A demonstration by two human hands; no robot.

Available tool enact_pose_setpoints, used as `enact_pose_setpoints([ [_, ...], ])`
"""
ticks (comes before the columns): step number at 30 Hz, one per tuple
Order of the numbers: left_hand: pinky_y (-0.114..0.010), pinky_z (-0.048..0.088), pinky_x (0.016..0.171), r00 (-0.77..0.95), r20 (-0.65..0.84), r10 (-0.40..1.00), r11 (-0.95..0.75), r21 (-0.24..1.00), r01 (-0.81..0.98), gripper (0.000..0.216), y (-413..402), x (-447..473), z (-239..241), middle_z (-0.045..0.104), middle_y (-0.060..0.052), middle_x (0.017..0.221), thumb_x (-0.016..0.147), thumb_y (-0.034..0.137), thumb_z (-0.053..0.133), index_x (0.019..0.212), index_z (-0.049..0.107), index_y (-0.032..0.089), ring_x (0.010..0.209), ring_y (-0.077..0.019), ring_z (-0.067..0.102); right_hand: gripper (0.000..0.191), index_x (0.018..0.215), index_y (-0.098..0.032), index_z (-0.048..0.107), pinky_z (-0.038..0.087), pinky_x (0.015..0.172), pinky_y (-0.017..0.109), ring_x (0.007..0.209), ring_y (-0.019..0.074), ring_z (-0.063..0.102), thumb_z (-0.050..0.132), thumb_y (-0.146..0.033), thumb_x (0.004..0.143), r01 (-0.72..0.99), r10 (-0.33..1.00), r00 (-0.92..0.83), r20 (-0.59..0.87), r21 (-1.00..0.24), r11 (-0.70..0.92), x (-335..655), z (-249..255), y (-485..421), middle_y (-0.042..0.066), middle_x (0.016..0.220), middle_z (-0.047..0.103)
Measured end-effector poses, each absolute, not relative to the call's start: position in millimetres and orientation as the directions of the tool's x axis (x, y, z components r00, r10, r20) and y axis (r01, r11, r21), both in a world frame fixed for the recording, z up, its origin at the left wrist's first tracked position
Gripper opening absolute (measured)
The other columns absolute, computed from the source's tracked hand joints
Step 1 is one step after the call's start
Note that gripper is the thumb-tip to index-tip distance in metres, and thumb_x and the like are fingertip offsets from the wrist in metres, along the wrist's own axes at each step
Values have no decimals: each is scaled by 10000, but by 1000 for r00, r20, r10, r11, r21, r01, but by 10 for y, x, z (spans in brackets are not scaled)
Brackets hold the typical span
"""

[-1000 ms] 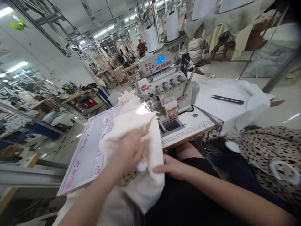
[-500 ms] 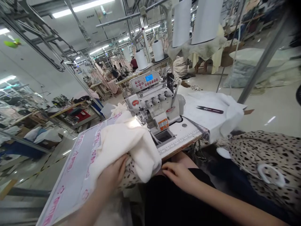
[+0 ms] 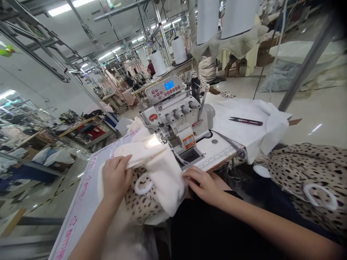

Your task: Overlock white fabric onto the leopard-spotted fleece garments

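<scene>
A piece of cream fleece fabric lies under the lit needle area of an overlock sewing machine and drapes over the table's front edge. Its folded-back part shows a black-spotted beige side with a white ring-shaped piece on it. My left hand grips the fleece at the left, thumb beneath and fingers on top. At the fabric's right edge is my right hand, its fingers bent and drawn together. Whatever its fingertips pinch there is hidden.
Dark red thread snips rest on white cloth right of the machine. Spotted fabric is heaped at the right. Large thread cones stand above. A metal pole slants at the right.
My left hand has moved up and left along the fleece, and the fold has opened to show the spotted side and white ring. My right hand has risen slightly to the fabric's edge.
</scene>
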State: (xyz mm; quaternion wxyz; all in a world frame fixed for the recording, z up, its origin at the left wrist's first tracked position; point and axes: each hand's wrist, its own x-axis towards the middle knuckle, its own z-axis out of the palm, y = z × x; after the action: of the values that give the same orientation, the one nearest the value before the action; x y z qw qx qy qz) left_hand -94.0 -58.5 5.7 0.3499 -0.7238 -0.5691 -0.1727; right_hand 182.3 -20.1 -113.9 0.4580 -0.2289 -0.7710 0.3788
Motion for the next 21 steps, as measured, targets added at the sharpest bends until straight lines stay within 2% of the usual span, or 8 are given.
enact_pose_setpoints([
  [5,-314,346,602,332,558,760,-243,-229,942,146,-627,-490,297,510,-47,669,787,170,431,665,511,163,666,-184,449,263,1075,-179,508,419,878,374,1010,210,470,427,-120,832,57,707,-398,585,-753,655,1795,-1033,-98,98,1045,485],
  [8,-284,281,496,466,401,788,-372,-292,881,277,-708,-190,233,408,-1,522,793,216,456,528,382,185,527,-146,395,390,1206,-172,417,389,926,409,1094,226,413,449,-126,820,67,653,-350,671,-678,732,1708,-958,-44,122,1154,431],
  [10,-286,266,479,558,378,739,-430,-373,822,273,-756,-57,156,397,13,501,785,225,500,537,391,188,496,-137,385,427,1234,-169,400,352,960,434,1151,241,358,474,-139,815,73,566,-362,741,-582,810,1638,-900,10,133,1227,382],
  [13,-293,290,524,628,333,703,-494,-406,769,197,-763,11,73,446,9,540,777,208,517,600,434,185,537,-146,422,239,1074,-182,528,340,955,436,1140,238,363,463,-159,845,31,380,-442,813,-409,912,1552,-809,107,99,1128,488],
  [15,-320,332,618,612,334,717,-484,-393,782,50,-699,-2,32,564,-38,728,772,197,507,731,495,172,694,-182,500,163,925,-175,573,375,898,406,1041,219,435,423,-153,866,-13,317,-463,827,-364,931,1519,-749,153,73,938,567],
  [16,-347,347,686,593,352,724,-468,-381,798,89,-644,-15,5,588,-77,886,769,196,501,849,517,158,816,-214,516,175,884,-168,576,391,865,392,983,210,463,404,-144,868,-32,315,-460,830,-370,929,1511,-721,164,65,869,577],
  [18,-397,344,815,529,415,741,-420,-328,846,366,-503,-41,-65,501,-148,1165,765,206,491,1117,453,114,1030,-269,458,195,854,-158,576,408,819,377,909,200,485,383,-132,859,-60,339,-434,835,-402,914,1507,-674,163,65,833,581],
  [21,-394,371,827,402,471,785,-349,-199,916,494,-279,-68,-178,491,-160,1118,772,230,480,1237,388,90,997,-271,451,184,869,-167,572,408,825,371,906,195,486,392,-130,856,-113,372,-389,843,-444,889,1530,-657,141,64,850,588],
])
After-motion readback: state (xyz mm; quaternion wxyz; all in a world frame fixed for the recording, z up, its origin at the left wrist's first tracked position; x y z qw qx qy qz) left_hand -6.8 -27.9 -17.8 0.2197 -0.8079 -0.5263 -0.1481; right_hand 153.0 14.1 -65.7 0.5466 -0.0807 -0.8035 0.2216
